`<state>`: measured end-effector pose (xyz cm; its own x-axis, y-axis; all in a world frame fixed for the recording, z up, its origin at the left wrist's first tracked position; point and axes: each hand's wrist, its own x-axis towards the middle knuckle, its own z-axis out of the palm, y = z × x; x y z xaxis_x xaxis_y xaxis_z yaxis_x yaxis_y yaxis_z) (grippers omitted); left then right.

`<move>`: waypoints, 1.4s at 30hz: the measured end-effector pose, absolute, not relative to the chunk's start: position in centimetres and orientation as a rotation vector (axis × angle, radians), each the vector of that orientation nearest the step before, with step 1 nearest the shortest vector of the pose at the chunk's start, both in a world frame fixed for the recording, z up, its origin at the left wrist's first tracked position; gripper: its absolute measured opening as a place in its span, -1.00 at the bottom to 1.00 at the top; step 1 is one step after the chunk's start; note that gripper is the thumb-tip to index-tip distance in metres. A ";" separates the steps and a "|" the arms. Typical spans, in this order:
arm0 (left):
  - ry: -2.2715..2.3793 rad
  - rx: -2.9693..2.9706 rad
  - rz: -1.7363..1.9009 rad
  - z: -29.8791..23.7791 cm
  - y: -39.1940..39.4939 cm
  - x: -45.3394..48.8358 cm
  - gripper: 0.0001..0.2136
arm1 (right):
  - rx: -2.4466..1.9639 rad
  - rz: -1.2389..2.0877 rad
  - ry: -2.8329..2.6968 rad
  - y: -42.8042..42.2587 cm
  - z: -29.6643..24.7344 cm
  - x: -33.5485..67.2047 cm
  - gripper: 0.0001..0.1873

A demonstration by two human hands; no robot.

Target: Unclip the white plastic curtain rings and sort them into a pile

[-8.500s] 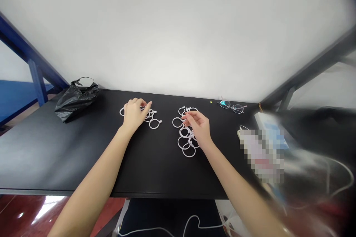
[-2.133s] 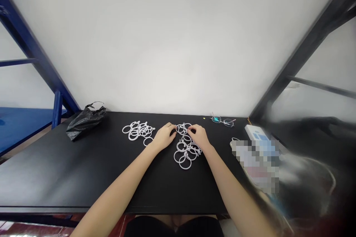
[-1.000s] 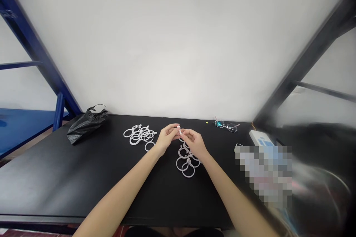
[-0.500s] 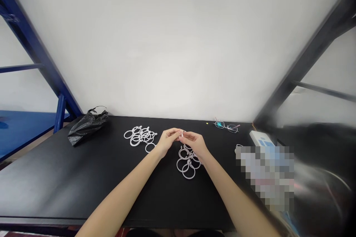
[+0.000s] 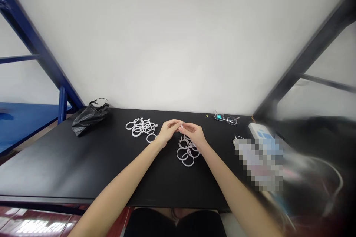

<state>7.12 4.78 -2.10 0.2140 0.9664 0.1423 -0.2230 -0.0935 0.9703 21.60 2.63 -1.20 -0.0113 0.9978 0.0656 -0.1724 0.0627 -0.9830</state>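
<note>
My left hand and my right hand meet at the fingertips above the middle of the black table. Between them they pinch a white curtain ring, of which only a small part shows; the fingers hide the rest. Just below my right hand lies a loose pile of pale curtain rings, partly covered by that hand. A second pile, of white curtain rings, rests to the left of my left hand. One single ring lies near my left wrist.
A crumpled black plastic bag sits at the back left of the table. Eyeglasses lie near the wall at the back right. A white box, a cable and a blurred-out item occupy the right side. Blue frame posts stand left.
The camera view has tilted down slightly, so the tabletop sits higher in the picture. Both hands keep their pinch on the curtain ring, and the piles have not visibly changed.
</note>
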 end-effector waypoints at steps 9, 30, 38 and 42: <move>1.308 2.485 1.074 0.6 5.9 2.5 -0.80 | -1.144 1.065 -1.043 3.4 -0.9 22.5 -0.64; 1.407 2.831 0.410 -0.8 3.5 5.1 -0.74 | -1.324 0.458 -1.597 4.3 -2.9 24.1 -0.86; 1.313 2.836 0.414 -1.6 3.6 5.3 -0.74 | -1.377 0.577 -1.652 4.5 -3.7 24.3 -0.83; 1.266 2.841 0.454 -1.9 3.7 5.3 -0.76 | -1.339 0.771 -1.573 4.9 -3.7 24.3 -0.83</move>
<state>5.27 3.74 -1.93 0.6339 0.7278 0.2615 0.7283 -0.6756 0.1149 24.31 4.85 -3.74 -0.0053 0.9716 0.2364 0.4079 0.2179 -0.8866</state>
